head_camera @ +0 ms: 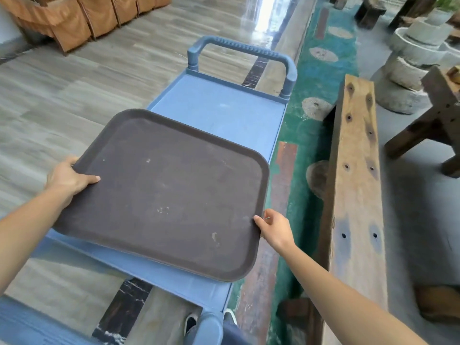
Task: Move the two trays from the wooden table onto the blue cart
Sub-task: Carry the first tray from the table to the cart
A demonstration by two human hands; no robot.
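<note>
Grey plank floor (62,100), tan leather chairs (82,18), stone millstones (410,53).

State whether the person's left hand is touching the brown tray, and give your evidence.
Touching. The head view shows the left hand gripping the brown tray at its left edge, thumb lying flat on the top surface and fingers wrapped under the rim.

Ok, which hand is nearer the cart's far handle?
Left. The left hand grips the tray's left edge, further up the cart; the right hand holds the near right corner, further from the handle.
</note>
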